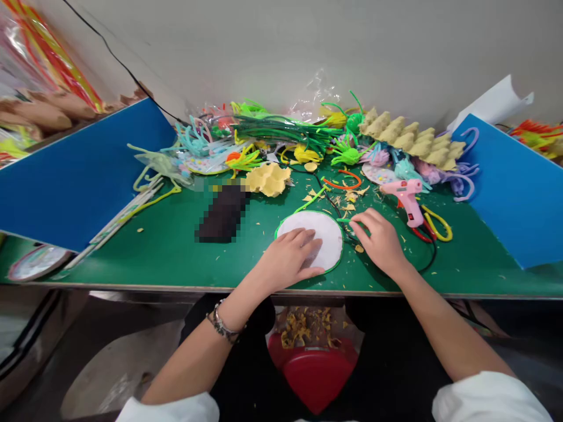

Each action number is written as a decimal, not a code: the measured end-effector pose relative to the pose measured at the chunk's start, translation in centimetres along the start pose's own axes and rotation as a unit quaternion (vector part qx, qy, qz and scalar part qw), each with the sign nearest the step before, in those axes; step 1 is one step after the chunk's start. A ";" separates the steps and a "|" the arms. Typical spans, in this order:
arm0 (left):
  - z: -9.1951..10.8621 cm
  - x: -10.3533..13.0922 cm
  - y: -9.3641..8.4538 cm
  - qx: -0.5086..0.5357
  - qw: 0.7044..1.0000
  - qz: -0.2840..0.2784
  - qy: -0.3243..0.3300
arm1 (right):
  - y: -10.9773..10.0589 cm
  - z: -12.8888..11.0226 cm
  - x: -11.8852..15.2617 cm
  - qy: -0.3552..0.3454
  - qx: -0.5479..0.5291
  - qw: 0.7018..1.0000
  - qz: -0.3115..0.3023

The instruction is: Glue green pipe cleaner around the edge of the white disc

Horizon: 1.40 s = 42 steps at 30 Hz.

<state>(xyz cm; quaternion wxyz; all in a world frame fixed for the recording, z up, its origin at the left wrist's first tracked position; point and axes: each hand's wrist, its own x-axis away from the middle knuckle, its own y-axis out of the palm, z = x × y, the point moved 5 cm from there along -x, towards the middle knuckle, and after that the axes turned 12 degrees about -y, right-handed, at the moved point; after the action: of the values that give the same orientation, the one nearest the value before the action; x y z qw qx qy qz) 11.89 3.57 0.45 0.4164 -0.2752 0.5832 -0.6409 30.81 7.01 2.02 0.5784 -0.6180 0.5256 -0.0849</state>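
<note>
Two hands are at work at the green counter [176, 264]. One left hand [290, 258] lies on one white disc [328, 234], its fingers spread and not gripping. One right hand [380, 240] is at the disc's 3 o'clock side, and its fingers pinch one short green stem [344, 220] at the disc's 2 o'clock edge. I cannot tell if that stem is joined to the rim.

The disc sits close to the front of the counter. It looks round, flat and white on top, with a thin green line all around its edge.

Now count out from the disc. One light green stem [311, 200] is at 12 o'clock. One orange stem [347, 180], bent like a bow, is at 1 o'clock. One pink glue gun [408, 200] is at 2 o'clock. One small yellow egg-box piece [268, 179] is at 11 o'clock, and one long egg box [411, 139] is between 1 and 2. One dark, blurry thing [223, 215] is between 9 and 10. Two blue boards [88, 176] stand off toward 9 and 3 o'clock.
</note>
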 end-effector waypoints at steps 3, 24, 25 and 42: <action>0.2 -0.4 -1.0 0.036 0.997 0.065 -0.013 | 0.9 -2.2 0.3 -0.060 -0.032 0.997 -0.049; 0.2 0.4 -3.0 0.230 0.951 0.194 0.078 | 0.7 -4.1 1.3 -0.123 -0.145 0.944 -0.271; -0.3 0.3 -3.0 0.240 0.948 0.197 0.067 | 0.1 -3.8 1.1 -0.130 -0.122 0.951 -0.254; -6.5 0.5 -2.7 0.450 0.828 0.246 -0.228 | -12.8 6.5 -20.1 0.107 0.123 0.981 0.109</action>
<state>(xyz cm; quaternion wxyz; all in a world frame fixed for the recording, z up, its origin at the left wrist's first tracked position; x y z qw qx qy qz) 5.60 6.47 1.91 0.7588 -0.0436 0.1674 -0.6279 33.79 23.27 20.39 0.5962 -0.4683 0.6345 -0.1507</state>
